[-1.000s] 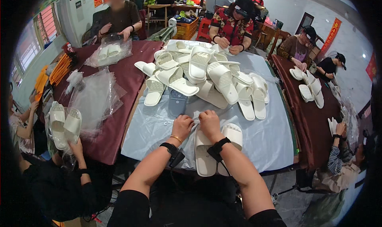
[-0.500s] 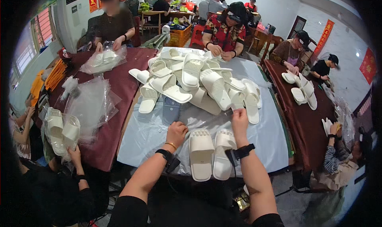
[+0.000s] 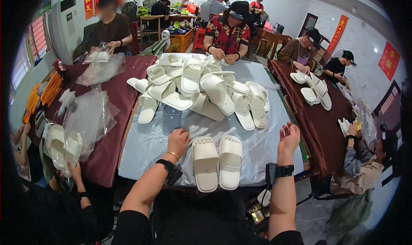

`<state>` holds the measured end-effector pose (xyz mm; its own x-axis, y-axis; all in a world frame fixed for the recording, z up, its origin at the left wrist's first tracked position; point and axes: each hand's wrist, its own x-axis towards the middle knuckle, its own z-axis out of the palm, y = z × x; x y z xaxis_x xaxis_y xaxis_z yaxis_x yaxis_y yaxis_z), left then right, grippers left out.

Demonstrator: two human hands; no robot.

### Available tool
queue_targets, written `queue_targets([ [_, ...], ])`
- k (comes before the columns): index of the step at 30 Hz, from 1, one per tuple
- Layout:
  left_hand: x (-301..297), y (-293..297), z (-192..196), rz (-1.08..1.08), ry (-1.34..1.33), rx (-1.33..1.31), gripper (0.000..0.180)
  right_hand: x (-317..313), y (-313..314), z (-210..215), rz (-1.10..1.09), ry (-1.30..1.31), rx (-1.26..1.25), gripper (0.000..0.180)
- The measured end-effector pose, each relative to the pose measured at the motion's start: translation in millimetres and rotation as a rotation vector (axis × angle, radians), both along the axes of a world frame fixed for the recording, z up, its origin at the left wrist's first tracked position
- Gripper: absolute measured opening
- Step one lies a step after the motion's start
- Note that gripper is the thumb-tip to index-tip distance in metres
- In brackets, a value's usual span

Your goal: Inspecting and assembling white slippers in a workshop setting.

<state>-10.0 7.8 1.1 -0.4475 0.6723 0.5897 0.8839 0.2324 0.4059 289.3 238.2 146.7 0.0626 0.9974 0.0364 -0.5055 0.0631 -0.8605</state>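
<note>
A pair of cream slide slippers, one on the left (image 3: 205,163) and one on the right (image 3: 231,162), lies side by side at the near edge of the table, toes away from me. My left hand (image 3: 178,141) rests just beyond them to the left, its fingers curled in and hiding whatever may be inside. Beside that hand lies a grey-blue slipper (image 3: 172,119), partly under the pile. My right hand (image 3: 289,140) is raised palm up over the right side of the sheet, fingers loosely bent and apart, holding nothing. Beyond both hands a heap of cream slippers (image 3: 190,75) covers the middle.
Pale plastic sheeting (image 3: 266,159) covers my table. On the left, a dark red table (image 3: 137,73) holds clear plastic bags (image 3: 92,116) and a co-worker's bagged slippers (image 3: 64,144). Another dark red table (image 3: 300,120) with slippers stands right. A person in a patterned shirt (image 3: 227,37) works opposite.
My right hand has moved from the near edge of the heap out to the right and turned palm up. My left hand stays curled near the grey-blue slipper. The whole view has shifted slightly.
</note>
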Motion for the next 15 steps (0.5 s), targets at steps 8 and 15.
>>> queue_targets([
  [8, 64, -17, 72, -0.293, -0.554, -0.075, 0.029, -46, -83, -43, 0.829, -0.359, 0.04, 0.01],
  [15, 89, -26, 92, -0.466, -1.219, -0.023, 0.026, -63, -140, -72, 1.156, -0.528, 0.124, 0.013],
])
